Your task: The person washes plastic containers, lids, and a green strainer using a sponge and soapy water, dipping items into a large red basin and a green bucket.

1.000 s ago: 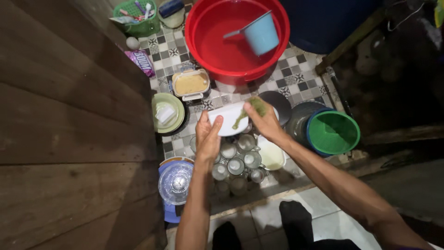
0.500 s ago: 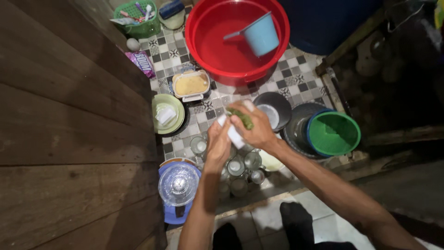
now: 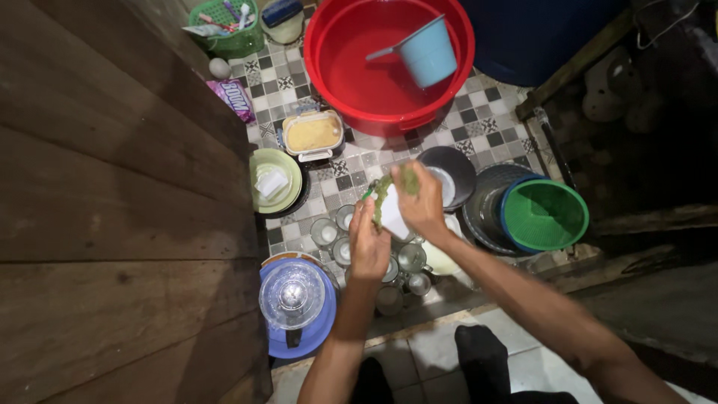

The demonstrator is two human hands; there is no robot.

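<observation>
we see the left hand (image 3: 369, 243) gripping a white plate (image 3: 392, 217) on edge above the glasses (image 3: 410, 258), while the right hand (image 3: 422, 203) grips a green scrubber (image 3: 383, 188) against it.

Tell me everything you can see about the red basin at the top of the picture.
The red basin is large, round and looks like smooth plastic, with a thick rolled rim. It stands upright on the checkered tile floor, beyond the hands and apart from them. Inside it lies a light blue dipper, tilted, its handle pointing to the left. Whether the basin holds water cannot be told. A dark blue barrel stands beside it on the right, and a box with yellowish contents sits just in front of it on the left.
</observation>
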